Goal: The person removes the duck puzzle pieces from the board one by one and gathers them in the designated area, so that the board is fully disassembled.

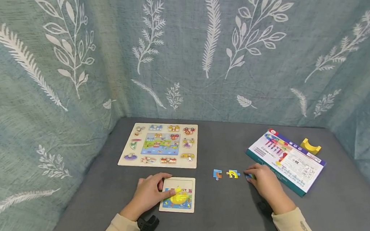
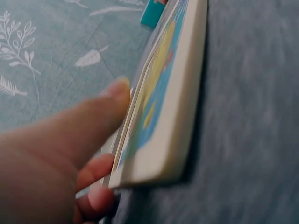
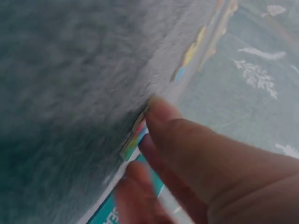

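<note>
My left hand (image 1: 149,191) holds the left side of a small wooden duck puzzle (image 1: 177,209) lying on the table. Its thumb (image 2: 110,100) lies over the tray's face, while the other fingers are at the edge. A yellow duck picture fills the lower part of the tray; the top strip shows bare wood. Over on the right, my right hand (image 1: 266,183) pinches a small colourful puzzle piece (image 3: 135,135) at the table surface, mostly covered by the fingers in the head view. Two loose pieces lie to its left, one blue and orange (image 1: 217,174), one yellow (image 1: 233,174).
Behind the duck puzzle lies a larger wooden peg puzzle (image 1: 160,144). A flat white and teal box (image 1: 285,161) sits just beyond my right hand, with a yellow curved block (image 1: 311,146) behind it. Patterned cloth (image 1: 189,58) hangs along the back and sides of the grey table.
</note>
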### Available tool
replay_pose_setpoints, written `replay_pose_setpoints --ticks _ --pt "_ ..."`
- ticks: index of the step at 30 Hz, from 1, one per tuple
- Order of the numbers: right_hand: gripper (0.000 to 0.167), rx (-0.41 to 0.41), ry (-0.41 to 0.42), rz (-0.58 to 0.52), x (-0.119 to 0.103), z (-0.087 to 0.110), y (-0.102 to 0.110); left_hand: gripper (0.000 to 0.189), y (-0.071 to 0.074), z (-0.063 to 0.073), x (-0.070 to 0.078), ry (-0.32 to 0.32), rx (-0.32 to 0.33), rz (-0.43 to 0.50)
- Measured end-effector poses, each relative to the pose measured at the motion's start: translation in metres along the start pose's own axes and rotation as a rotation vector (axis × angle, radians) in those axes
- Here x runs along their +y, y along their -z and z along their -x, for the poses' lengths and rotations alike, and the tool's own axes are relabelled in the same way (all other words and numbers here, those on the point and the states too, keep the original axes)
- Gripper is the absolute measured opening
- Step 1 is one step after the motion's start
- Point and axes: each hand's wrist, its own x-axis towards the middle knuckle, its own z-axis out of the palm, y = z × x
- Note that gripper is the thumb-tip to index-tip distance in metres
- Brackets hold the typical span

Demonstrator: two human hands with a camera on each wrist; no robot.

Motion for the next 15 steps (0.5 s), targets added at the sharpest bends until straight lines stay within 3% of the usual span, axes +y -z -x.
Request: replay_pose_setpoints --ticks 7,11,15 --pt "0.018 0.015 -0.018 0.009 -0.002 0.006 0.000 0.070 0.008 -0.001 -0.008 -0.057 -0.091 0.069" --pt "0.017 0.027 -0.003 0.032 -0.002 0.004 -0.002 0.077 0.015 -0.001 -0.012 -0.107 -0.162 0.059" --pt "0.018 0.124 0.025 0.081 -0.011 0.001 -0.001 0.083 0.020 0.000 -0.013 -0.127 -0.208 0.015"
